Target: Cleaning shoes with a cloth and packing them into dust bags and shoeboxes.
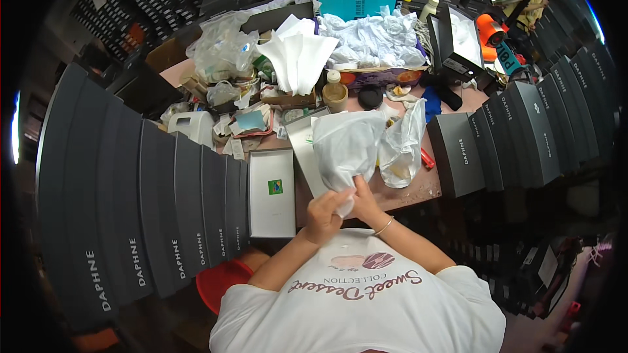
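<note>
A white, bag-like wrapped bundle (348, 144) stands out from my hands over the table; what lies inside it is hidden. My left hand (325, 214) is closed round the gathered near end of the white wrapping. Beside it, my right hand (365, 204) grips the same end, its thumb pressed up against the bundle. A second crumpled white wrapped bundle (402, 147) lies just to the right. Left of my hands is an open shallow box part (272, 189) with a white inside and a green sticker. Another white box part (303, 150) lies slanted, partly under the first bundle.
Stacks of dark grey shoeboxes rise at left (157, 196) and right (458, 153). Across the back are a carton of crumpled white paper (369, 36), fanned white sheets (297, 55), a glue-like bottle (335, 91) and clutter. A red stool (219, 284) stands lower left.
</note>
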`<control>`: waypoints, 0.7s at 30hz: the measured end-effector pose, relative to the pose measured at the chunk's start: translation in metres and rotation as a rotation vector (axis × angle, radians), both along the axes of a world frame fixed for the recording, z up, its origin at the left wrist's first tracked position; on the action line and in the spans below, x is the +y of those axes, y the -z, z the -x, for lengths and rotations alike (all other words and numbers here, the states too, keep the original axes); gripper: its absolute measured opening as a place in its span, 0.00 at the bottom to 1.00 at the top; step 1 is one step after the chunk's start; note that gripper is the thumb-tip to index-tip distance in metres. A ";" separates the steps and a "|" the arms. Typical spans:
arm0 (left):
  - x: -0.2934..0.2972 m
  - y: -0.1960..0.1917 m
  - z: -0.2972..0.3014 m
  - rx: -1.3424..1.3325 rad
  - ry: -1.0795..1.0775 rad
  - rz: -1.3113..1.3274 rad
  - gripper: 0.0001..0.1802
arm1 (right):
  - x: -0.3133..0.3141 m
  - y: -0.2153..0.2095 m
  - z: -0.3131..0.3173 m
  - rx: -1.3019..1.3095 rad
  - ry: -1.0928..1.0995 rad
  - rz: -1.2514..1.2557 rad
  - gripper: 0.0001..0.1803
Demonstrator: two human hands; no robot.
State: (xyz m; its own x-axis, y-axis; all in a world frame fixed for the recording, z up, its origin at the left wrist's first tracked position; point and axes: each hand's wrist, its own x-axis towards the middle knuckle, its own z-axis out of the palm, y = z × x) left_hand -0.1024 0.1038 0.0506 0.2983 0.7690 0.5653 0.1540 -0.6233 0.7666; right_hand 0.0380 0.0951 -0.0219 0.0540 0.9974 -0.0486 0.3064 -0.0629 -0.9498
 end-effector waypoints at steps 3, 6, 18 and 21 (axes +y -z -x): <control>0.005 -0.001 0.018 0.005 0.088 -0.024 0.26 | 0.005 0.002 0.001 0.312 -0.190 -0.132 0.25; -0.017 -0.002 0.008 0.036 0.492 0.000 0.28 | -0.014 0.043 0.006 0.700 0.001 -0.052 0.25; 0.013 0.026 0.048 -0.847 0.101 1.316 0.37 | 0.024 0.013 0.035 -0.288 -0.351 -0.453 0.21; 0.031 0.051 0.044 -0.845 -0.234 1.323 0.32 | 0.028 -0.041 0.026 -0.204 -0.487 -0.489 0.20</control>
State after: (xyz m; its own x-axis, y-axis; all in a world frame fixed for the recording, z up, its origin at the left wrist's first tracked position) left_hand -0.1469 0.1349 -0.0005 0.0678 0.8135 -0.5776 -0.5872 0.5006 0.6361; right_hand 0.0117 0.1230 0.0193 -0.4423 0.8154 0.3736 0.3658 0.5443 -0.7549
